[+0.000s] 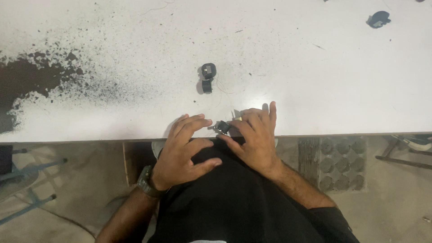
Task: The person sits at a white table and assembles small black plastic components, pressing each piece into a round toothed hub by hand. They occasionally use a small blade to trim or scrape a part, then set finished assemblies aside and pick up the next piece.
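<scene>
White table (315,81); small black part (222,127) seemingly between both hands' grip.

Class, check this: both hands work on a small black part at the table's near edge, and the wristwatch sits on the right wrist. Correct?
Not quite. The wristwatch is on the left wrist, as the head view shows. The left hand and right hand do meet at the small black part on the table edge.

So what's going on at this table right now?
A person works at the near edge of a white table. Both hands, the left hand and the right hand, pinch a small black part between their fingertips. A similar black part with thin wires lies farther back, and dark powder stains the table's left side.
</scene>
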`<state>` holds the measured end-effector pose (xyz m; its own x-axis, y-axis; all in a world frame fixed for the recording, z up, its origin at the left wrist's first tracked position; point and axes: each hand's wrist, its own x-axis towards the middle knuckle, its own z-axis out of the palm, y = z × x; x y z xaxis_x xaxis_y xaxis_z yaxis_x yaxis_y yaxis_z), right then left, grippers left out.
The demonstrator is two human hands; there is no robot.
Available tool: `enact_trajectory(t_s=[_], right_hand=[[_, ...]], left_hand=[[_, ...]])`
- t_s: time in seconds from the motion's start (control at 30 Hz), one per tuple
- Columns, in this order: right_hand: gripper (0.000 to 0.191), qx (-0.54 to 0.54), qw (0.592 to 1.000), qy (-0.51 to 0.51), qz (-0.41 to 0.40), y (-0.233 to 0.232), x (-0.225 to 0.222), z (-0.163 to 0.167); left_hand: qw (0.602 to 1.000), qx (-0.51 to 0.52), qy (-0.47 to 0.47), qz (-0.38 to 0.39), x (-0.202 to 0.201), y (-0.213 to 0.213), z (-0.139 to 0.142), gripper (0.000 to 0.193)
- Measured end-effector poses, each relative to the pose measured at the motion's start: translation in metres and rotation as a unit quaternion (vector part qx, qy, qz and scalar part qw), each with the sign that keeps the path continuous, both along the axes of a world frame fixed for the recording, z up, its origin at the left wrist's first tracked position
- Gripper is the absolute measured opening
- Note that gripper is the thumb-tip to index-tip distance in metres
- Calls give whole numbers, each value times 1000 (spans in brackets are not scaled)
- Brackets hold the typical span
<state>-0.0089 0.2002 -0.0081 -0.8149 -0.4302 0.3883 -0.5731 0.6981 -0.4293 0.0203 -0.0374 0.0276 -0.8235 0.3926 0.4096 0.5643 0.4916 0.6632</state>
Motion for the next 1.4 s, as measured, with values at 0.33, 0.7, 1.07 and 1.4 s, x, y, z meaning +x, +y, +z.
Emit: enact_trajectory(t_s=[0.33, 0.7, 1.07, 1.4], right_hand=[[57, 26, 1000, -11, 12, -1, -1, 14], [41, 3, 1000, -3, 0, -9, 1, 6], [38, -47, 998, 50, 7, 1, 10, -4], [28, -102, 991, 25, 89, 0, 15, -11]], left_hand=[[983, -131, 84, 93, -5, 20, -14, 27], [979, -135, 136, 70, -9, 21, -18, 21], [990, -69, 51, 109, -7, 22, -23, 19], [990, -43, 37, 126, -2, 22, -34, 18]])
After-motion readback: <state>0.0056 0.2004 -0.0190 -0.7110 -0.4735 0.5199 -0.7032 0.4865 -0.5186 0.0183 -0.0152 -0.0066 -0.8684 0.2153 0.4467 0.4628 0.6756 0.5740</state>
